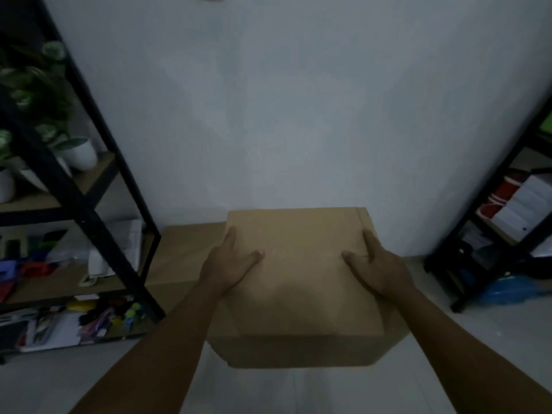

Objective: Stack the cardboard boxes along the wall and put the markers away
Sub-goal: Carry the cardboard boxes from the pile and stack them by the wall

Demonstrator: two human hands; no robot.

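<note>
A closed brown cardboard box point(298, 279) stands in front of me against the white wall point(298, 115), seemingly on top of a larger box point(298, 351) whose front face shows beneath it. My left hand point(230, 264) lies flat on the top box's left side, thumb spread inward and fingers along the left edge. My right hand point(373, 264) mirrors it on the right side. A lower cardboard box point(182, 252) sits to the left, against the wall. Colourful markers point(119, 318) lie among clutter on the left shelf's lowest level.
A black metal shelf unit point(89, 204) stands at the left with potted plants point(80, 153), papers and small items. Another black shelf point(493, 219) at the right holds white and red boxes, with a blue bag point(510, 289) on the floor. Pale floor lies below.
</note>
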